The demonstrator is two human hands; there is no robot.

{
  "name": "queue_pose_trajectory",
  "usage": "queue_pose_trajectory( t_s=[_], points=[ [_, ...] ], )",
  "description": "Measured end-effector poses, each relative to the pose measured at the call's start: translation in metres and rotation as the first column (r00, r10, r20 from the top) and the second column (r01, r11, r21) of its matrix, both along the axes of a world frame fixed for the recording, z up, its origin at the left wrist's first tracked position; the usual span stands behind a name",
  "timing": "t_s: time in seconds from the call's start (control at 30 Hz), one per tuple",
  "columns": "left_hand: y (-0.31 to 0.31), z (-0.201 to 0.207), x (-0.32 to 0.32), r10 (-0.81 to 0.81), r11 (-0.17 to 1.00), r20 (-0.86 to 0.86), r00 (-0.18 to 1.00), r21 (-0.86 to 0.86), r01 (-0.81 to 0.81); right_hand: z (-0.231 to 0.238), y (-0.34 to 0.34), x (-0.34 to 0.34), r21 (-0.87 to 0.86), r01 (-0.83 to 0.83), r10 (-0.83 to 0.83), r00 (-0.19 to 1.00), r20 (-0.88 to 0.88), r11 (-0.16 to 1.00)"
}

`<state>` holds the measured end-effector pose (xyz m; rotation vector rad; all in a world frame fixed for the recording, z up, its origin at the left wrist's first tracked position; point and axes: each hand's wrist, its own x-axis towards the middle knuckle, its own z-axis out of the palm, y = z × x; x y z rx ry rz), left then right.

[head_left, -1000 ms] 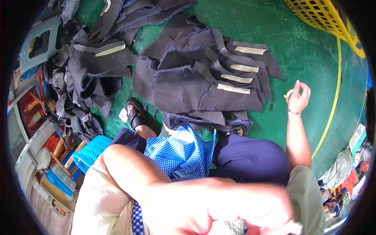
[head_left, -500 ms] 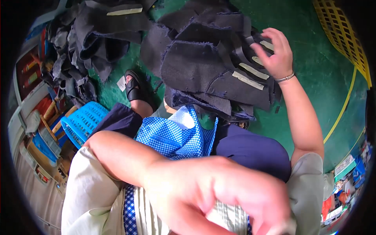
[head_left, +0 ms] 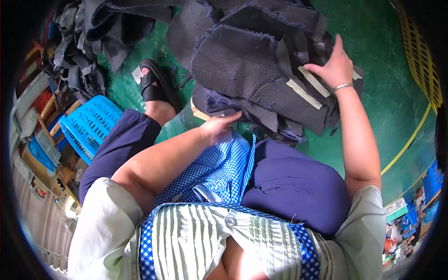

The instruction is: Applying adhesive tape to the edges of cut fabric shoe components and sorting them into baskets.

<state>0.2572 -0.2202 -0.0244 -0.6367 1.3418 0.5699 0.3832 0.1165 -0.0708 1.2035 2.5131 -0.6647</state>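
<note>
A thick stack of dark grey fleece-backed fabric pieces lies before my knees, with frayed bluish edges. At its right edge my right hand is open, thumb and forefinger spread wide, the thumb by a pale strip. Another pale strip lies on the nearer piece. My left hand reaches to the near left edge of the stack, one finger stretched over the fabric. Its other fingers are blurred and partly hidden, so its grip is unclear.
A second heap of dark fabric scraps is at the far left. Beside my left leg stands a blue plastic basket. My sandalled foot rests on the green floor. Yellow mesh is at the far right.
My left hand has moved from in front of my body out to the near left edge of the stack. The right hand remains at the right edge, slightly lower in view.
</note>
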Motion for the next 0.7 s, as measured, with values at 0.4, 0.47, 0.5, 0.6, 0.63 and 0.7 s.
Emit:
queue_pose_trajectory(
  t_s=[0.4, 0.47, 0.5, 0.6, 0.63, 0.7],
  points=[
    [0.144, -0.030, -0.002, 0.113, 0.973, -0.290, 0.950, 0.224, -0.047, 0.024, -0.019, 0.009, -0.871, 0.110, -0.465, 0.873, -0.146, 0.479],
    [0.152, -0.016, -0.013, 0.098, 0.963, -0.213, 0.972, 0.267, -0.039, -0.002, -0.040, 0.020, -0.853, 0.235, -0.588, 0.803, -0.099, 0.465],
    [0.151, -0.018, -0.008, 0.176, 0.907, -0.211, 0.961, 0.415, -0.075, -0.043, -0.055, 0.039, -0.755, 0.343, -0.593, 0.802, -0.075, 0.559],
    [0.127, 0.003, -0.027, -0.051, 0.903, -0.321, 0.946, 0.391, 0.181, 0.030, -0.040, 0.029, -0.644, 0.088, -0.283, 0.937, -0.206, 0.760],
    [0.124, 0.016, -0.034, -0.179, 0.924, -0.313, 0.933, 0.272, 0.268, 0.055, -0.033, 0.033, -0.583, 0.090, -0.270, 0.935, -0.230, 0.808],
    [0.108, 0.012, -0.040, -0.302, 0.909, -0.279, 0.912, 0.204, 0.363, 0.116, -0.008, 0.050, -0.530, 0.015, -0.270, 0.872, -0.408, 0.848]
  ],
)
